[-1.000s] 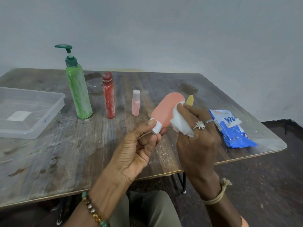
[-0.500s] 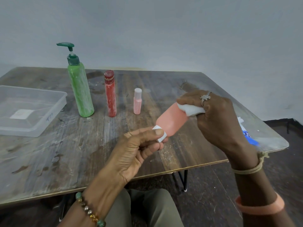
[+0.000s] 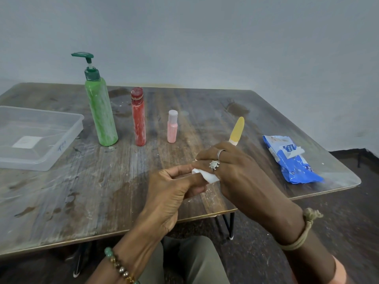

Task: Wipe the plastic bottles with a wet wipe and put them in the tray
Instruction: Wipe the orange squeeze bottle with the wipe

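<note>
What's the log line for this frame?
phase: wipe | right hand grips wet wipe | left hand curled against it, grip hidden | tray: no bottle inside

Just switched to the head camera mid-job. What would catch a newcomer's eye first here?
The two hands meet over the near edge of the table: the right hand grips a white wet wipe against the left hand, hiding whatever lies between them. Behind stand a tall green pump bottle, a red bottle and a small pink bottle in a row, with a clear tray at far left and a blue wipes pack at right.
</note>
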Tool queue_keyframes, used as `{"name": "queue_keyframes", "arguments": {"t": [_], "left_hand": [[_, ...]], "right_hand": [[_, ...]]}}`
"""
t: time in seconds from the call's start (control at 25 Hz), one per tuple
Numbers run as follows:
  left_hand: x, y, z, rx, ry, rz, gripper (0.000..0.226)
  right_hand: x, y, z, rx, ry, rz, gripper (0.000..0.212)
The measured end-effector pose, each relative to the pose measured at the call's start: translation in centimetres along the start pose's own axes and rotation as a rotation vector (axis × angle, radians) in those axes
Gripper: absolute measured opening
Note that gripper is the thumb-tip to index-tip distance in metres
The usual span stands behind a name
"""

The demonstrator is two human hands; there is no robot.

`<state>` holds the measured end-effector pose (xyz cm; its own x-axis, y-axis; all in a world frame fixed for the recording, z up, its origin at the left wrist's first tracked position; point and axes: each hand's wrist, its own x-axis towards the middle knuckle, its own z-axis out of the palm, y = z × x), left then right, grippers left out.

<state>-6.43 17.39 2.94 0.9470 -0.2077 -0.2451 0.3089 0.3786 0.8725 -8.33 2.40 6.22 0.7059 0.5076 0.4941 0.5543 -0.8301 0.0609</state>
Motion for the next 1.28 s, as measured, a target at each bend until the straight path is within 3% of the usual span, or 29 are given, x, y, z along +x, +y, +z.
{"name": "queue_keyframes", "arguments": {"t": [0.16, 0.28, 0.44, 0.56, 0.72, 0.84, 1.0, 1.28], "left_hand": [[0.0, 0.5, 0.1, -0.069, -0.011, -0.013, 0.035], [0.0, 1.0, 0.0, -0.172, -0.056, -0.036, 0.044], [0.3, 1.1, -0.1, -0.309, -0.076, -0.110, 0.044], [0.4, 1.1, 0.2, -0.397, -0.062, -0.166, 0.038], [0.8, 1.3, 0.8, -0.517, -0.048, -0.212, 0.029], [1.2, 1.4, 0.4, -0.578, -0.038, -0.204, 0.039], [1.4, 1.2, -0.2, -0.556, -0.025, -0.159, 0.030], [0.8, 1.2, 0.9, -0.382, -0.086, 0.005, 0.036]], "right_hand": [[0.1, 0.8, -0.4, -0.065, 0.135, 0.011, 0.038], [0.2, 2.0, -0.1, -0.129, 0.341, 0.205, 0.042], [-0.1, 1.6, 1.1, -0.010, 0.524, 0.462, 0.047], [-0.5, 0.0, 2.2, 0.099, 0.616, 0.546, 0.040], [-0.2, -3.4, 4.3, 0.203, 0.712, 0.575, 0.035], [-0.2, -4.6, 5.3, 0.311, 0.653, 0.504, 0.033], [-0.5, -3.1, 4.3, 0.492, 0.641, 0.519, 0.035], [0.4, -3.5, 4.2, 0.383, 0.745, 0.476, 0.046]]}}
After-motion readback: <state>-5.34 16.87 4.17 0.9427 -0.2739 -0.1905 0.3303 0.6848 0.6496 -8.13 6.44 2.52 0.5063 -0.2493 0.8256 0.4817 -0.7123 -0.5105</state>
